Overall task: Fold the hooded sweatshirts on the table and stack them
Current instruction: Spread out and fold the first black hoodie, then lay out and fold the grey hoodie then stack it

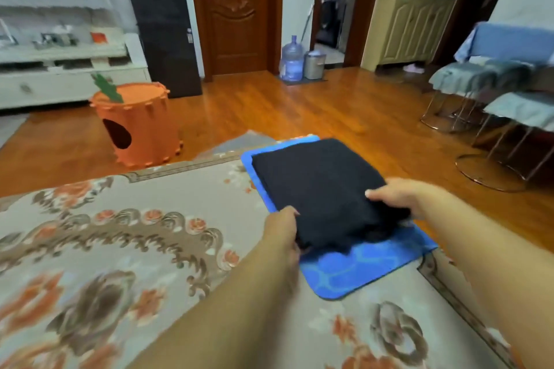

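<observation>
Both hands grip the near edge of a folded black sweatshirt (320, 186): the left hand (283, 234) curls around its near-left corner, the right hand (401, 198) pinches its near-right corner, thumb on top. It lies on a blue mat (353, 272), leaving the mat's near end bare. Its long axis runs from 5 toward 11 o'clock. Patterned carpet (120, 249) spreads open toward 9 o'clock; wooden floor (299, 111) lies beyond at 12.
</observation>
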`<state>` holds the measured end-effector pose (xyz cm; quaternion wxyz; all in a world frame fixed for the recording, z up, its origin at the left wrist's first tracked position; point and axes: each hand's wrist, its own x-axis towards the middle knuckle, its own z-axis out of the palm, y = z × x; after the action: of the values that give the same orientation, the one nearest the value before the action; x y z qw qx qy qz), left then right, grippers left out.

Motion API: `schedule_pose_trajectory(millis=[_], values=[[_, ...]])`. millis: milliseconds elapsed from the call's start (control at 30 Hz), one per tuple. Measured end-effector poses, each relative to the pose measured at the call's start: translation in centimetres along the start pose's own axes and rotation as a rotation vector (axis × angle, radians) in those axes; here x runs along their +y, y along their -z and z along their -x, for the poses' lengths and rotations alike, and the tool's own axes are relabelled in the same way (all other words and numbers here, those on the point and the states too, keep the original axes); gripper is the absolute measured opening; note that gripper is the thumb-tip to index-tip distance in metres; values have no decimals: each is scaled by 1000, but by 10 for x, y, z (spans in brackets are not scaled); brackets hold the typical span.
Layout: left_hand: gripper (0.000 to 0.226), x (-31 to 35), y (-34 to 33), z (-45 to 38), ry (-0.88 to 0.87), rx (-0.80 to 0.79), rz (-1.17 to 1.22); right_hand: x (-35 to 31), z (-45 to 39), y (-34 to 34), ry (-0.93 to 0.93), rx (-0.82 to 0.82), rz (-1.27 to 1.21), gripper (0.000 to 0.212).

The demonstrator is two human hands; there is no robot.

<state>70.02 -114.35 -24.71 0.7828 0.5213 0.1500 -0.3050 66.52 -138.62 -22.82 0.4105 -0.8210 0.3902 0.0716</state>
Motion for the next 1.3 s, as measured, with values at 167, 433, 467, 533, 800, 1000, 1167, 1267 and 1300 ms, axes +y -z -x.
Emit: schedule_pose_trajectory(millis=[167, 433, 467, 533, 800, 1000, 1167, 1267, 1300], values=[[28, -31, -10, -15, -69, 62, -63, 28, -18, -22, 127, 215, 9, 40], [50, 6, 14, 36, -121, 6, -1038, 14, -6, 3, -16, 134, 348, 43], [38, 13, 17, 31, -328, 70, -1310, 0, -4, 2, 8, 235, 544, 47], [23, 34, 3, 17, -716, 226, -1508, -36, -2, -7, 197, 372, 621, 52], [63, 19, -35, -117, -681, 63, -1812, -54, -71, -67, 387, 191, 632, 65], [64, 8, -34, -92, -717, 74, -1846, -55, -47, -65, 333, 167, 748, 68], [64, -35, 12, -26, -825, -96, -1817, 0, 33, -82, 300, 227, 745, 66], [66, -17, 26, 2, -624, -147, -1939, 7, 63, -73, 172, 155, 703, 70], [66, -7, 31, 14, -561, -143, -1979, 0, 76, -69, 133, 142, 727, 71]])
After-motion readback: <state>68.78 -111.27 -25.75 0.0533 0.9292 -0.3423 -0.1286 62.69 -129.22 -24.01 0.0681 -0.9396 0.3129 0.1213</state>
